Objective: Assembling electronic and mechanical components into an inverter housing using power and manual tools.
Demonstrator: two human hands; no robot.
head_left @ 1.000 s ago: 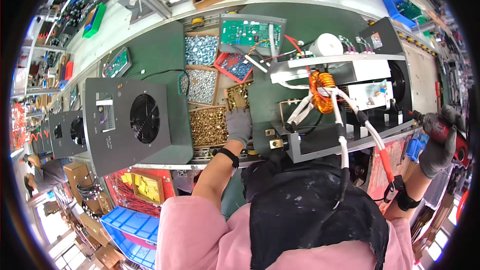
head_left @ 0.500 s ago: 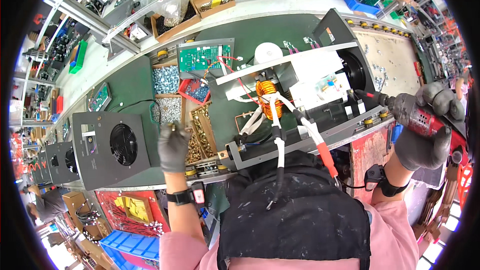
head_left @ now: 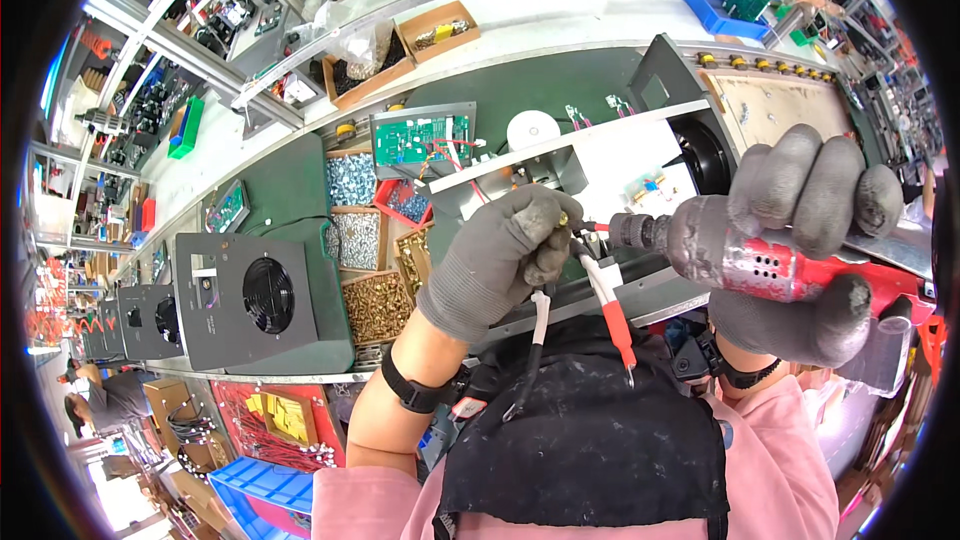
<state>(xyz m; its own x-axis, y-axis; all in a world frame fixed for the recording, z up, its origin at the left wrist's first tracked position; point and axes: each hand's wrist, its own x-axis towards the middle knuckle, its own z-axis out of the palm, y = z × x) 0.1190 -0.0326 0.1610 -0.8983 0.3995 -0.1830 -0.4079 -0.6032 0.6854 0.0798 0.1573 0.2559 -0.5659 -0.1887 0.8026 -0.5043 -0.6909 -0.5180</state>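
My right hand (head_left: 805,190), in a grey glove, is wrapped round a red and grey power drill (head_left: 790,270). Its dark chuck and bit point left. In its gloved fingers my left hand (head_left: 490,255) pinches a small brass-coloured screw (head_left: 563,219), close to the bit's tip; whether they touch I cannot tell. Both hands are over the near side of a black metal chassis (head_left: 655,290), where my left hand hides the copper-coloured coil. A white cable with a red sleeve (head_left: 618,330) hangs over the chassis's near edge, beside a white and black cable (head_left: 540,325).
Left of the chassis lie bins of brass screws (head_left: 375,305) and silver screws (head_left: 355,240), and a red bin (head_left: 390,202). A green circuit board (head_left: 410,140) stands behind them. Farther left is a black panel with a fan (head_left: 268,295). Cardboard boxes (head_left: 440,32) sit at the back.
My left hand has moved from beside the screw bins rightward over the chassis, with the screw in its fingers. My right hand has brought the drill left, its bit now close to that screw.
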